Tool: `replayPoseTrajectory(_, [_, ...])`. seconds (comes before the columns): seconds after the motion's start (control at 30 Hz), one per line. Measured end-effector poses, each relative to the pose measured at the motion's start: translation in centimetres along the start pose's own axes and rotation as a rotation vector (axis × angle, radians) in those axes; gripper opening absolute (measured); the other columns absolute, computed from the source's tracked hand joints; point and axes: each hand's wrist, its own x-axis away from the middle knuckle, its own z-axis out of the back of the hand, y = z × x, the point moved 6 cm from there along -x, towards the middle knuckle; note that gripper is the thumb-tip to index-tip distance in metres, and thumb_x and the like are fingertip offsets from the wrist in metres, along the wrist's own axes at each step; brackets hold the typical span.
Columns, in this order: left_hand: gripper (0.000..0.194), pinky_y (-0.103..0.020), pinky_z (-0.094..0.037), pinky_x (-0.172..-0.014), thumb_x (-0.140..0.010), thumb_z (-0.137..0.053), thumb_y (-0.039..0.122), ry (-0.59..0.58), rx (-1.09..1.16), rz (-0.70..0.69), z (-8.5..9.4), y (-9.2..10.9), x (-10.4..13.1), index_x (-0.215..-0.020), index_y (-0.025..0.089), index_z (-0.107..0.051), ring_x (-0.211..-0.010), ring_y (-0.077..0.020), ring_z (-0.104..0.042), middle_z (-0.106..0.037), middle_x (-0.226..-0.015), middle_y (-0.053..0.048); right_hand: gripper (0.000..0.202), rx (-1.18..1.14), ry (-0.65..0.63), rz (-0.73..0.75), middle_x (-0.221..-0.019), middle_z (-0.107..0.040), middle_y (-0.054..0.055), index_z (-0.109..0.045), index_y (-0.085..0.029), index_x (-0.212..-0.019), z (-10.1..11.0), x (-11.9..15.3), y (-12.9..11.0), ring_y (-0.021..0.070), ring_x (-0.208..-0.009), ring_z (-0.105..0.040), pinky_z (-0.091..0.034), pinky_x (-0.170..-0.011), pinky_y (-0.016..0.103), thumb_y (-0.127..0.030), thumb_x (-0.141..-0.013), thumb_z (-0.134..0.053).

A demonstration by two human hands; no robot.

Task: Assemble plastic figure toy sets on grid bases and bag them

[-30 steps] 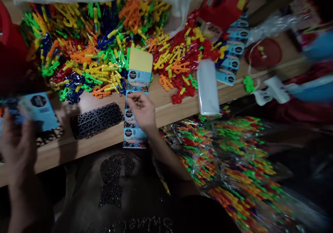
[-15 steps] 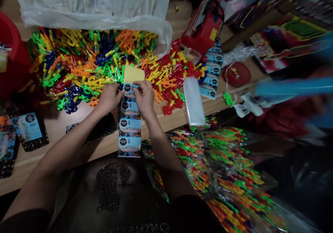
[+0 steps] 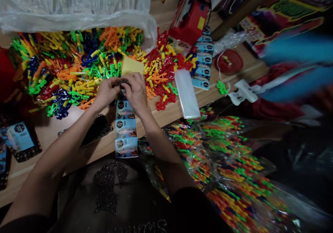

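A strip of blue printed labels (image 3: 126, 130) runs down toward me over the table's front edge. At its upper end my left hand (image 3: 107, 91) is closed, thumb and fingertips pinching the strip's left side. My right hand (image 3: 137, 93) bends over the same end from the right, its fingers curled on the strip close to the left fingertips. Between them the top label is mostly hidden. Just beyond my fingers lies a yellow pad or block (image 3: 132, 66). Heaped behind the hands are small colourful plastic toys (image 3: 80, 64), in green, orange, yellow, red and blue.
A large clear plastic bag (image 3: 75, 7) lies behind the heap. On the right are a red machine (image 3: 188, 21), more label strips (image 3: 204, 61), a stack of clear bags (image 3: 187, 94) and a red dish (image 3: 229, 62). Bagged toys (image 3: 229, 170) fill the lower right; a blurred blue sleeve (image 3: 299, 66) is beyond.
My hands have drawn together at the strip's upper end, the right fingers curling over and covering the top label. The view has shifted slightly, and the blurred blue sleeve at right has moved.
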Motion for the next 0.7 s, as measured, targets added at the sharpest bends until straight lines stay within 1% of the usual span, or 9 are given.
replayPoseTrajectory(0.07, [0.015, -0.027, -0.051, -0.076, -0.08, -0.062, 0.024, -0.008, 0.065, 0.006, -0.2, 0.4, 0.2, -0.085, 0.016, -0.073, -0.08, -0.0176, -0.063, -0.071, -0.081, -0.002, 0.022, 0.014, 0.003, 0.016, -0.112, -0.067, 0.006, -0.071, -0.026, -0.112, 0.5, -0.3, -0.4, 0.0252, -0.109, -0.061, -0.056, -0.102, 0.047, -0.028, -0.11, -0.05])
replayPoseTrajectory(0.17, [0.023, -0.026, -0.047, -0.073, -0.088, -0.064, 0.034, 0.098, 0.065, -0.026, 0.2, 1.2, 0.4, -0.072, 0.018, -0.069, -0.077, -0.016, -0.059, -0.066, -0.076, -0.001, 0.02, 0.024, 0.02, 0.031, -0.102, -0.067, 0.005, -0.067, -0.023, -0.1, 0.9, -0.4, -0.8, 0.0232, -0.103, -0.061, -0.055, -0.098, 0.042, -0.024, -0.109, -0.05])
replayPoseTrajectory(0.23, [0.024, -0.026, -0.043, -0.069, -0.087, -0.064, 0.029, 0.158, 0.078, -0.017, 0.4, 1.5, 0.5, -0.066, 0.018, -0.065, -0.071, -0.0143, -0.055, -0.061, -0.07, 0.001, 0.018, 0.017, 0.041, 0.047, -0.098, -0.065, 0.003, -0.063, -0.023, -0.094, 1.0, -0.2, -0.9, 0.0214, -0.099, -0.06, -0.055, -0.095, 0.039, -0.024, -0.108, -0.052])
replayPoseTrajectory(0.3, [0.025, -0.025, -0.036, -0.061, -0.086, -0.062, 0.023, 0.181, 0.115, 0.041, 0.2, 1.3, 0.6, -0.062, 0.019, -0.06, -0.062, -0.0121, -0.046, -0.052, -0.062, 0.003, 0.019, -0.014, 0.04, 0.059, -0.098, -0.063, 0.002, -0.06, -0.024, -0.093, 1.0, 0.1, -1.0, 0.0204, -0.1, -0.06, -0.055, -0.094, 0.039, -0.024, -0.108, -0.05])
replayPoseTrajectory(0.37, [0.03, -0.026, -0.028, -0.056, -0.087, -0.06, 0.019, 0.196, 0.131, 0.095, 0.0, 1.1, 0.7, -0.057, 0.019, -0.053, -0.056, -0.0106, -0.036, -0.041, -0.057, 0.005, 0.019, -0.065, 0.018, 0.066, -0.1, -0.061, 0.002, -0.06, -0.025, -0.095, 0.9, 0.6, -1.0, 0.0207, -0.103, -0.061, -0.055, -0.096, 0.041, -0.023, -0.108, -0.047])
replayPoseTrajectory(0.43, [0.036, -0.027, -0.024, -0.054, -0.09, -0.059, 0.019, 0.215, 0.127, 0.116, -0.1, 0.9, 0.7, -0.056, 0.02, -0.047, -0.054, -0.0102, -0.031, -0.037, -0.055, 0.005, 0.018, -0.118, -0.002, 0.066, -0.103, -0.061, 0.003, -0.061, -0.026, -0.097, 1.0, 1.1, -1.0, 0.0216, -0.105, -0.061, -0.055, -0.099, 0.043, -0.023, -0.107, -0.046])
replayPoseTrajectory(0.57, [0.042, -0.028, -0.027, -0.056, -0.099, -0.058, 0.022, 0.23, 0.047, 0.108, -0.2, 0.4, 0.5, -0.058, 0.021, -0.045, -0.055, -0.0119, -0.035, -0.04, -0.056, 0.004, 0.016, -0.185, 0.043, 0.029, -0.103, -0.062, 0.003, -0.062, -0.027, -0.097, 2.1, 2.2, -0.8, 0.0225, -0.105, -0.06, -0.055, -0.102, 0.048, -0.024, -0.105, -0.049])
replayPoseTrajectory(0.63, [0.041, -0.029, -0.033, -0.061, -0.102, -0.056, 0.023, 0.261, -0.049, 0.099, 0.0, 0.3, 0.4, -0.063, 0.022, -0.044, -0.059, -0.0139, -0.042, -0.044, -0.06, 0.003, 0.013, -0.21, 0.088, -0.01, -0.105, -0.064, 0.003, -0.062, -0.027, -0.095, 3.0, 2.8, -0.8, 0.0225, -0.107, -0.062, -0.056, -0.101, 0.048, -0.027, -0.104, -0.053])
replayPoseTrajectory(0.7, [0.037, -0.031, -0.041, -0.069, -0.105, -0.055, 0.025, 0.309, -0.178, 0.092, 0.2, 0.2, 0.3, -0.069, 0.023, -0.047, -0.068, -0.0174, -0.053, -0.05, -0.066, 0.001, 0.009, -0.252, 0.134, -0.051, -0.108, -0.065, 0.003, -0.062, -0.028, -0.094, 3.8, 3.4, -0.8, 0.0226, -0.109, -0.065, -0.057, -0.1, 0.048, -0.031, -0.102, -0.058])
